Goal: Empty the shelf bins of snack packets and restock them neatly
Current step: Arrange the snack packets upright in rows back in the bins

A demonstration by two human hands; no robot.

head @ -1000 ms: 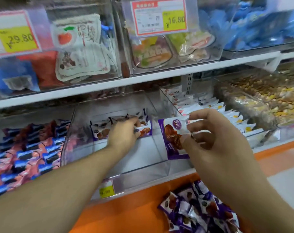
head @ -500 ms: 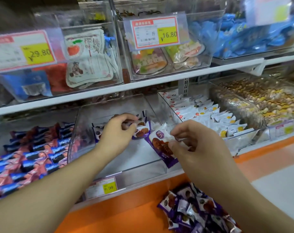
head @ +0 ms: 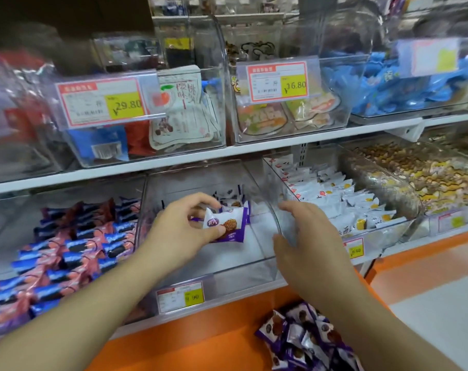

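Observation:
A clear plastic bin (head: 254, 266) stands in the middle of the lower shelf, mostly bare inside. A short row of purple-and-white snack packets (head: 234, 202) stands at its back. My left hand (head: 182, 226) reaches into the bin and pinches one purple-and-white packet (head: 226, 226) between thumb and fingers, just in front of that row. My right hand (head: 305, 236) hovers at the bin's right wall with fingers spread and relaxed, holding nothing. A loose pile of the same purple packets (head: 305, 341) lies on the orange ledge below.
Left of the bin lie blue and pink wrapped bars (head: 67, 250). To its right is a bin of white packets (head: 342, 202), then bagged yellow-brown snacks (head: 415, 170). The upper shelf (head: 200, 153) carries clear bins with price tags. The orange ledge (head: 200, 341) runs along the front.
The packet that my right hand held has passed to my left hand inside the bin. My right hand has let go and opened beside the bin's right wall.

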